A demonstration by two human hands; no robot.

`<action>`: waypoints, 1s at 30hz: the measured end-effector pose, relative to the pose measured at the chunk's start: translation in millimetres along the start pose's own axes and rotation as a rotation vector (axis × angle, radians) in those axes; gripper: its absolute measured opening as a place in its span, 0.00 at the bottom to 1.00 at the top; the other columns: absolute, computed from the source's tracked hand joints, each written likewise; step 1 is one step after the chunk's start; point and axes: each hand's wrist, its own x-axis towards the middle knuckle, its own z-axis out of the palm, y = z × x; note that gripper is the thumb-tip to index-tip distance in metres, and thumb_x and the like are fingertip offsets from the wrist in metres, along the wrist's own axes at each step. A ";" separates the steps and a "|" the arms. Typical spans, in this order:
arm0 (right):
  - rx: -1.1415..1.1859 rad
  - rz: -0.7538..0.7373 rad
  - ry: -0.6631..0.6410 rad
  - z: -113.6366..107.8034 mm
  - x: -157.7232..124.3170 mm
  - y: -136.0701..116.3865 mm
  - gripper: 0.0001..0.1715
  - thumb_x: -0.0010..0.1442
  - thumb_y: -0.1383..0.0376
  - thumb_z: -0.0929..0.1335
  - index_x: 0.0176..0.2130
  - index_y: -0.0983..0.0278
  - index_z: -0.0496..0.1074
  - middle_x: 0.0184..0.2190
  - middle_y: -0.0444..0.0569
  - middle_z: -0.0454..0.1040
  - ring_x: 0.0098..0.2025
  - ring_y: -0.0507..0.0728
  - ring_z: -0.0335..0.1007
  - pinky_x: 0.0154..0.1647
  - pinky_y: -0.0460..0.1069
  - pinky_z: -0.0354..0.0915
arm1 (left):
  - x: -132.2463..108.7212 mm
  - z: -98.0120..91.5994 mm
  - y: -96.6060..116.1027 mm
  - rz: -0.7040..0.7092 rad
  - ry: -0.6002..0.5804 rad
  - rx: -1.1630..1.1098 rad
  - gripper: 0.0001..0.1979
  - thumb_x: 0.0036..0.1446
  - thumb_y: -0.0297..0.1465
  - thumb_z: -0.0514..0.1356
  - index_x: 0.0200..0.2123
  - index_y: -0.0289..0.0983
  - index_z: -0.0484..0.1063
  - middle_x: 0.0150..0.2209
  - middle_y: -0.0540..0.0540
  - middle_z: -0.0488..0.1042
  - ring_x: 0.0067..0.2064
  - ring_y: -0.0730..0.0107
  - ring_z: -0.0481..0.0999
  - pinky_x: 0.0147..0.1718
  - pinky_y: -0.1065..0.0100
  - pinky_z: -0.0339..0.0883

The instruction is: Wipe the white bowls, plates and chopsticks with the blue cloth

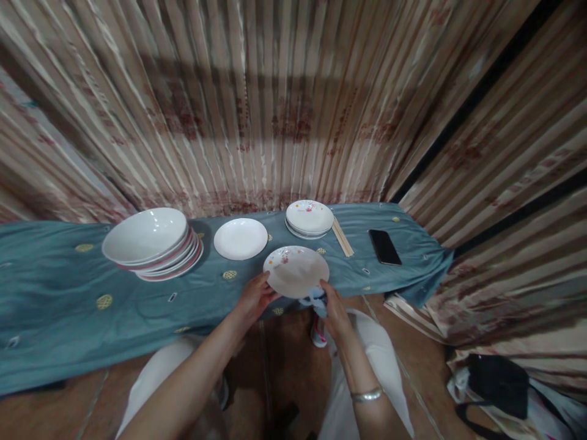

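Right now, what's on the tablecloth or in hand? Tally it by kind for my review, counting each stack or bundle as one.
Dish stacks: 2 (bowl-topped stack, flowered plate stack)
Loose plates: 2 (plain white plate, held flowered plate)
Stick bundle: 1
Phone: 1
Light-blue cloth: 1
Total: 7

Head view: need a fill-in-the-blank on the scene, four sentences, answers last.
1. The left hand and right hand grip one flowered ____.
2. The blue rag is at the ____ hand.
3. The chopsticks lie between the plate stack and the ____.
4. The bowls stand on the ____ side of the plain plate.

Missing words: plate; right; phone; left.
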 end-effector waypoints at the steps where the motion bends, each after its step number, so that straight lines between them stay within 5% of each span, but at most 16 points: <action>1: -0.020 0.031 0.009 0.2 2.0 -2.2 0.21 0.46 0.49 0.70 0.32 0.64 0.73 0.27 0.43 0.75 0.31 0.55 0.72 0.33 0.47 0.67 | 0.6 0.1 -0.3 0.001 0.011 -0.003 0.07 0.58 0.27 0.57 0.37 0.31 0.74 0.35 0.38 0.81 0.37 0.61 0.80 0.43 0.56 0.73; 9: -0.558 -0.325 0.114 -21.3 24.9 -4.0 0.30 0.57 0.49 0.62 0.50 0.65 0.72 0.48 0.55 0.75 0.53 0.62 0.68 0.55 0.55 0.60 | 5.9 -1.6 -5.1 0.061 0.068 0.019 0.05 0.57 0.25 0.58 0.36 0.32 0.73 0.32 0.41 0.80 0.34 0.62 0.80 0.42 0.55 0.73; 15: -0.995 -0.516 -0.018 -15.9 52.4 -10.0 0.24 0.61 0.65 0.56 0.49 0.66 0.73 0.44 0.56 0.77 0.47 0.60 0.73 0.50 0.53 0.64 | 2.3 0.7 -2.9 0.056 0.029 0.043 0.08 0.57 0.27 0.59 0.40 0.33 0.73 0.38 0.39 0.80 0.38 0.60 0.80 0.39 0.53 0.75; 20: -1.399 -0.759 0.001 6.5 82.3 -16.4 0.19 0.59 0.72 0.58 0.42 0.68 0.74 0.37 0.61 0.77 0.38 0.62 0.73 0.42 0.54 0.65 | 2.4 0.0 -2.4 0.028 0.010 0.038 0.11 0.58 0.30 0.59 0.44 0.35 0.71 0.44 0.39 0.78 0.44 0.58 0.79 0.40 0.52 0.75; 30: -1.397 -1.102 -0.056 55.9 107.3 0.3 0.22 0.66 0.69 0.53 0.51 0.70 0.69 0.39 0.62 0.74 0.43 0.62 0.69 0.52 0.60 0.60 | 1.1 -0.7 -3.0 0.043 -0.007 0.057 0.11 0.57 0.31 0.60 0.44 0.36 0.71 0.44 0.39 0.78 0.41 0.61 0.79 0.35 0.58 0.77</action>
